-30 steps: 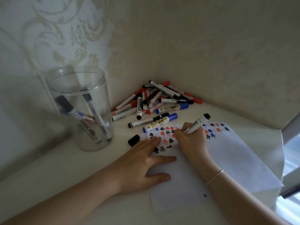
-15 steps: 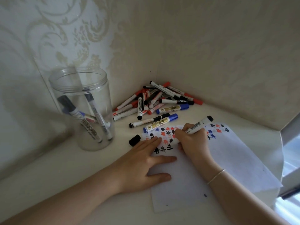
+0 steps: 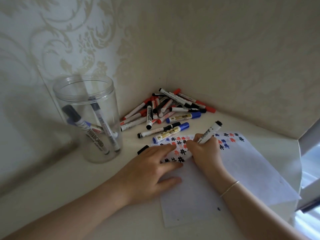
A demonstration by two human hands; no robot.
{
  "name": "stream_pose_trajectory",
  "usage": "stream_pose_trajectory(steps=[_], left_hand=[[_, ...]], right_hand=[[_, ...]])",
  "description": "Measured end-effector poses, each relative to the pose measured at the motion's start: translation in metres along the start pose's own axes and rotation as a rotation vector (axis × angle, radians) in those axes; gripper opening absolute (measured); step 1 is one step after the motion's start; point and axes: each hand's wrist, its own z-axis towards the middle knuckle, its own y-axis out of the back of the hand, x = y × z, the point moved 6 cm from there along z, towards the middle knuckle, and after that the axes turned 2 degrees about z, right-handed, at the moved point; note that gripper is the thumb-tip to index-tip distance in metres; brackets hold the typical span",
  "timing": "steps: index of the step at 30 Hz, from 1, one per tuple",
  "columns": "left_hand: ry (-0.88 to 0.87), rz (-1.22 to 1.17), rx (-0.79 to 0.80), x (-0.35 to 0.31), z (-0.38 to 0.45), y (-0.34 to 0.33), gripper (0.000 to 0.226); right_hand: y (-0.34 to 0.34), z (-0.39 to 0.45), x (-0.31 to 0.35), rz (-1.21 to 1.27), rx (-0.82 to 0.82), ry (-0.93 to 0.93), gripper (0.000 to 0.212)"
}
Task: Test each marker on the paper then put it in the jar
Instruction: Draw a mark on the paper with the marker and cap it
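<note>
The right hand (image 3: 206, 149) holds a black-ended whiteboard marker (image 3: 210, 131) in a writing grip, fingers curled round its lower barrel, the tail pointing up and away toward the far right wall. Its tip is hidden behind the fingers, so whether it touches the paper (image 3: 242, 170) cannot be told. The left hand (image 3: 150, 170) lies flat with straight fingers on the sheet's near-left part, pinning it to the bench (image 3: 52, 196).

The step in hand looks like the test stroke — another small hash mark to join the rows of black, red and blue ones near the sheet's far edge. To do it well, I would keep the left hand's pressure steady so the thin paper does not creep or wrinkle under the tip, and place the mark in bare white just beside the last black one rather than over old ink, so a faint or dry line shows plainly. A short, light stroke is enough.

A loose black cap (image 3: 142, 149) lies just off the paper's far-left corner, beside the left fingertips; it probably belongs on this marker before it goes away. The clear jar (image 3: 86, 118) stands toward the bench's left edge with a few markers leaning inside — well apart from the writing hand. The untested pile (image 3: 166, 106) sits in the far corner.
</note>
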Motion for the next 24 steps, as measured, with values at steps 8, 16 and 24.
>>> stream_pose_trajectory(steps=[8, 16, 24], left_hand=[[0.395, 0.301, -0.122, 0.033, 0.000, 0.026, 0.034], [0.411, -0.156, -0.126, 0.039, 0.003, 0.016, 0.019], [0.389, -0.402, -0.217, 0.037, 0.004, 0.016, 0.014]], right_hand=[[0.009, -0.002, 0.006, 0.477, 0.051, -0.004, 0.017], [-0.003, -0.006, 0.013, 0.865, 0.283, -0.102, 0.016], [-0.002, -0.009, 0.016, 0.756, 0.263, -0.066, 0.032]])
